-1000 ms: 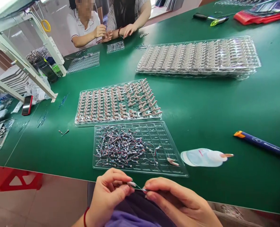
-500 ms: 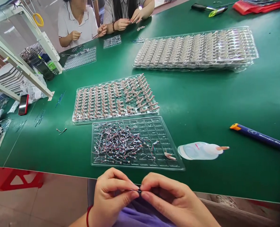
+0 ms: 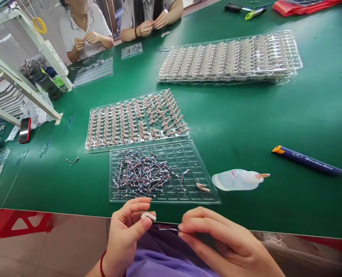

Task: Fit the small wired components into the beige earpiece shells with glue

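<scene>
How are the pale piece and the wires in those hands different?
The pale piece is chunky and curved; the wires are thin and straighter. The pale piece is whitish; the wires show some red. The left hand holds the pale piece; the right hand holds the wires. Both are finger-held.

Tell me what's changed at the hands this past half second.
The left hand and right hand have drawn apart from nearly touching fingertips. The left holds a pale piece, now plainly visible; the right pinches wires, their ends clear of the left. The bottle and tray stayed put.
</scene>
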